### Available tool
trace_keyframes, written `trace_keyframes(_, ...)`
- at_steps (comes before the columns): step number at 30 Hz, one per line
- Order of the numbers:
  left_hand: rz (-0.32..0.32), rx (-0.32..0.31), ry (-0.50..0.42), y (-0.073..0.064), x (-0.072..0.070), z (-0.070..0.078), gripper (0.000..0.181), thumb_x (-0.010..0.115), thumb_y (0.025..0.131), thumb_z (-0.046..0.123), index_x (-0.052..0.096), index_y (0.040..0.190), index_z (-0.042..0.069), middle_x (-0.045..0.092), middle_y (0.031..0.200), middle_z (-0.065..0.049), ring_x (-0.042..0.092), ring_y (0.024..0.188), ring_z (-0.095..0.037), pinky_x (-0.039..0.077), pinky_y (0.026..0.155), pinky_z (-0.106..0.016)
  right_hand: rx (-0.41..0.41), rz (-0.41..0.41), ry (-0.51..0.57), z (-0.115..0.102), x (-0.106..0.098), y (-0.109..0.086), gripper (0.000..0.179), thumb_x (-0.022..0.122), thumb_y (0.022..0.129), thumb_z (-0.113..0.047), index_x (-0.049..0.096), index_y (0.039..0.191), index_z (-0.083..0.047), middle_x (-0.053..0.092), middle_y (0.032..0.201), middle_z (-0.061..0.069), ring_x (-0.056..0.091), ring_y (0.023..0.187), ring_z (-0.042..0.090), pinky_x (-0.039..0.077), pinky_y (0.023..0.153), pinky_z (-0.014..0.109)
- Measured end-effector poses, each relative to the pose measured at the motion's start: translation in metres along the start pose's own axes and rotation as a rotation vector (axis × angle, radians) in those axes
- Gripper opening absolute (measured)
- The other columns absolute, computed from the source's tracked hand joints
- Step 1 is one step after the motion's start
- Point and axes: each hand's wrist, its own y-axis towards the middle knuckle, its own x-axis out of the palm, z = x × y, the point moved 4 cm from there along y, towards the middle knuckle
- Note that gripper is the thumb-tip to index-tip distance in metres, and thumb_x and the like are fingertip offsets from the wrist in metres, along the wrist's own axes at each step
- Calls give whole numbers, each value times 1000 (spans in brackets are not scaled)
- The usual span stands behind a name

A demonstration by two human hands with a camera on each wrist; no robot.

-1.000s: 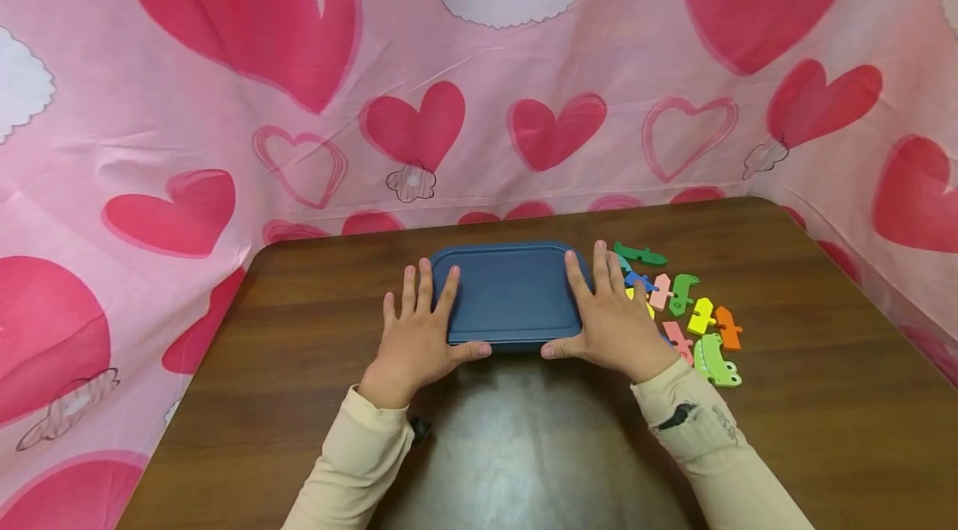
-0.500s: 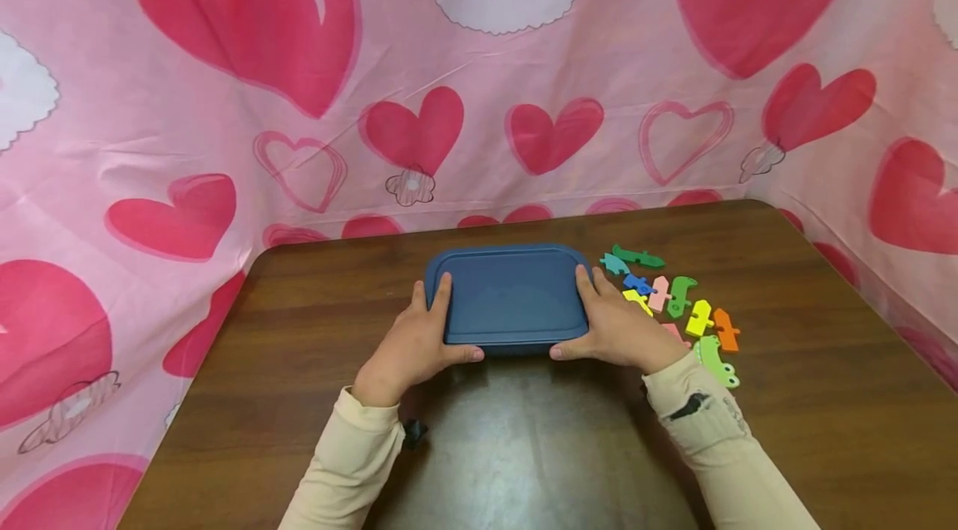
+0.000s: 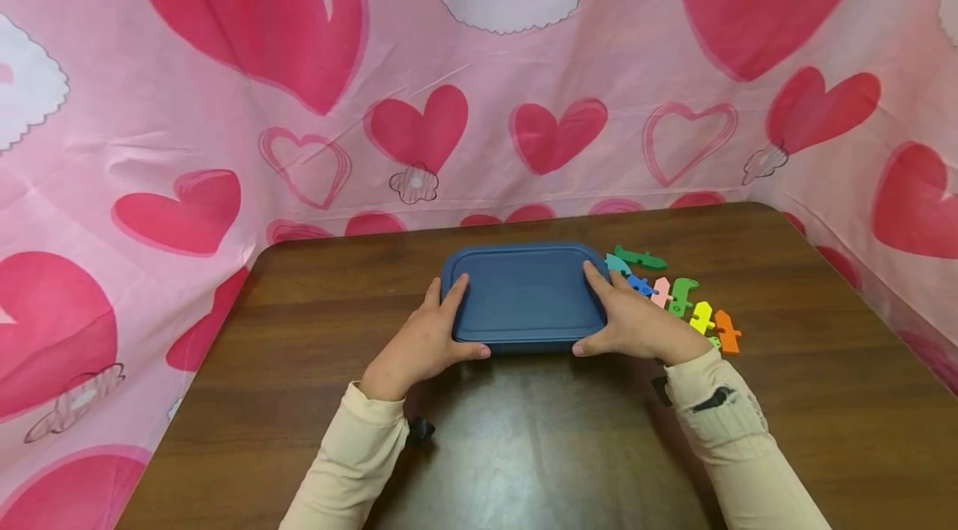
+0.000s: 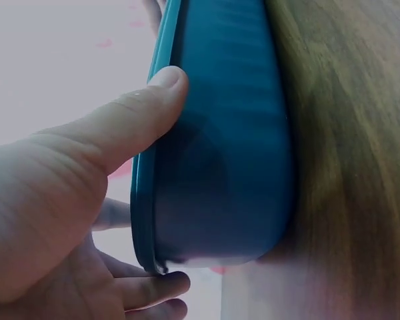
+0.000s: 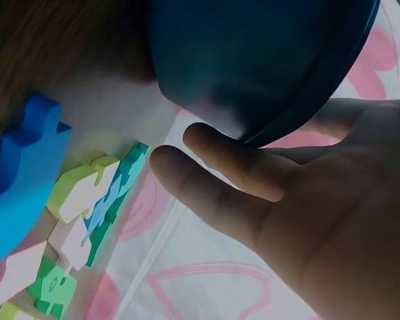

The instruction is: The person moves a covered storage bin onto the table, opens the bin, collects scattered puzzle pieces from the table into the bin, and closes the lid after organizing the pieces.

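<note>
A dark blue lidded plastic box (image 3: pixel 530 297) stands on the table between both hands, its flat lid facing up. At its left end, my left hand (image 3: pixel 419 343) grips the corner, index finger on the lid's edge and thumb along the front side. My right hand (image 3: pixel 644 324) holds the opposite end in the same way. Seen from the left wrist, the thumb (image 4: pixel 147 110) presses the rim while other fingers reach round the box's end. In the right wrist view, two fingers extend past the box wall (image 5: pixel 227 67).
Right of the box lie several colourful puzzle pieces (image 3: pixel 681 297), close to my right hand. A blue piece (image 5: pixel 20 180) appears large in the right wrist view. The brown wooden table (image 3: pixel 314 305) backs onto a pink heart-patterned cloth (image 3: pixel 486 56).
Both hands have closed from spread fingers onto the box's ends. The box has then shifted slightly right with them, and the right arm now hides most of the crocodile-head piece.
</note>
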Motion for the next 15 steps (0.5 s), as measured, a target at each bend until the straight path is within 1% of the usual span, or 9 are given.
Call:
trace_keyframes(4,-4,-15,-11,0,1,-1,110,85,80,47,18,164,20,9,164,-28,36,137,-52,37,107,-60,7,-5,13,0,1,0,126,86,75,-52,6,164,-13,9,159,38,28,138,58,38,99,70)
trace_keyframes(6,-3,-18,-8,0,1,-1,110,85,80,47,18,164,21,9,164,-27,36,138,-52,37,107,-60,7,-3,16,0,0,0,126,87,75,-52,7,164,-14,9,159,38,28,138,58,39,98,70)
trace_keyframes(15,4,-11,-13,0,-1,1,109,84,81,48,18,164,22,8,164,-27,35,138,-53,36,107,-62,6,4,16,-1,-2,-1,123,86,76,-50,8,164,-15,11,158,39,27,138,60,38,97,72)
